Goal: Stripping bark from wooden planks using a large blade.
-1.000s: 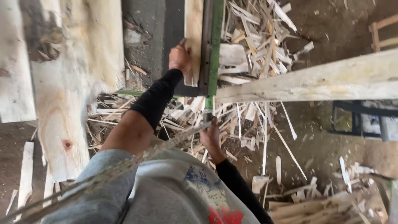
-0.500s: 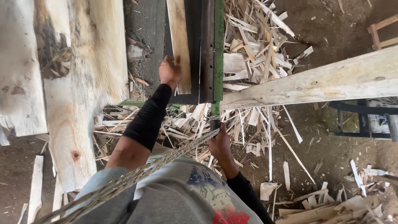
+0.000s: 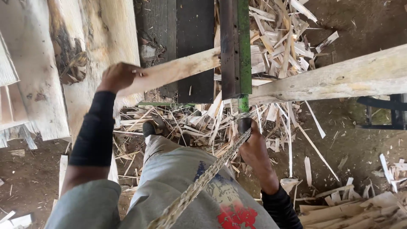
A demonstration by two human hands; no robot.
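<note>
My left hand (image 3: 118,76) grips the near end of a pale wooden strip (image 3: 178,70). The strip lies slanted across the dark machine table (image 3: 195,46), its far end at the green metal rail (image 3: 243,46). My right hand (image 3: 254,148) is closed around a dark handle (image 3: 244,123) at the lower end of that rail. A braided rope (image 3: 199,186) runs from the handle down across my grey clothing.
Wide pale slabs (image 3: 97,38) with bark patches are stacked at the left. A long beam (image 3: 339,78) crosses the right side. Offcuts and splinters (image 3: 203,127) litter the dirt floor under the table, and more scraps (image 3: 352,208) lie at the lower right.
My left hand has swung the wooden strip from lying along the table to lying slanted across it, pulling its near end left. My right hand has closed on the handle under the rail.
</note>
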